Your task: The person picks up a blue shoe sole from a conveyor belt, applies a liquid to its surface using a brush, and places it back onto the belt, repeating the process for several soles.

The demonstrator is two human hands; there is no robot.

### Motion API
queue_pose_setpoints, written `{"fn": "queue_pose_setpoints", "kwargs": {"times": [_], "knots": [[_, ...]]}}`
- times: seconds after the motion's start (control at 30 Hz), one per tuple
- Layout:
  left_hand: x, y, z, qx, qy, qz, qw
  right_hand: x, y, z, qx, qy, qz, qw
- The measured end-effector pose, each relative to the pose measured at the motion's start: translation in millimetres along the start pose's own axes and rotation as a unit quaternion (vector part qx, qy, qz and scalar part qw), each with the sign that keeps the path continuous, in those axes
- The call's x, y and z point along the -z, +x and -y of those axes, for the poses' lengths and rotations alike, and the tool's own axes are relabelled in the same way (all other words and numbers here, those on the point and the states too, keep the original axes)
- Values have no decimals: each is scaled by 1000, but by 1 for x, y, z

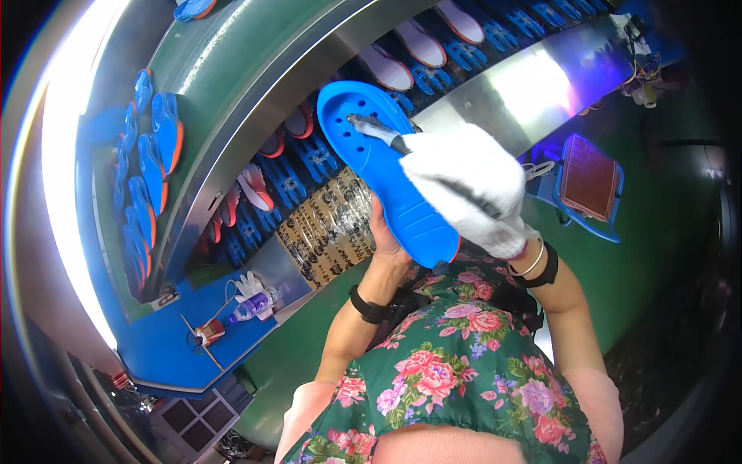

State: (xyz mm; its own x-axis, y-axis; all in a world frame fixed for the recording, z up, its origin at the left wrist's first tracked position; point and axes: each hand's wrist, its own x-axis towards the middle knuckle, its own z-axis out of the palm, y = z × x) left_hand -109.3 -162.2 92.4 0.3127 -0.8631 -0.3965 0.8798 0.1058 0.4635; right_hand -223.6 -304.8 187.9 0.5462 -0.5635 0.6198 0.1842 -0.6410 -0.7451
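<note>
A bright blue shoe sole [369, 170], with an orange-red edge at its near end and small dark holes at its far end, is tilted in front of me. My bare left hand [382, 232] is closed on its left edge, with most of the fingers hidden underneath. Over the sole's right side is my right hand [464, 182], wrapped in a white glove or cloth with a dark streak. From it a slim brush [372, 130] with a greyish tip points to the holes at the sole's far end. The right fingers are hidden by the white covering.
Beyond my hands, a conveyor [290, 189] carries pale and pink soles on blue racks. Several blue soles [152, 174] lie on the green upper belt at left. A blue shelf [178, 348] holds a bottle [249, 307] and white gloves. A blue stool [591, 182] stands at right.
</note>
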Motion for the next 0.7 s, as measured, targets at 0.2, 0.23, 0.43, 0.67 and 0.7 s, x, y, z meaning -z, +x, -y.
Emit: {"fn": "queue_pose_setpoints", "kwargs": {"times": [0.2, 0.23, 0.43, 0.67, 0.7], "knots": [[27, 14, -3, 15, -125, 94, 988, -15, -12, 3, -3, 55, 23, 998], [28, 16, -3, 29, -278, 163, 946, -17, -15, -3, -47, 99, 15, 994], [-14, 27, -26, 7, -152, 94, 984, -26, -17, -11, 65, -21, 9, 998], [-3, 39, -27, -28, -208, 100, 973, -22, -21, -26, -21, 88, -8, 996], [-3, 40, -28, -34, -195, 101, 975, -20, -21, -26, 18, 41, 10, 999]]}}
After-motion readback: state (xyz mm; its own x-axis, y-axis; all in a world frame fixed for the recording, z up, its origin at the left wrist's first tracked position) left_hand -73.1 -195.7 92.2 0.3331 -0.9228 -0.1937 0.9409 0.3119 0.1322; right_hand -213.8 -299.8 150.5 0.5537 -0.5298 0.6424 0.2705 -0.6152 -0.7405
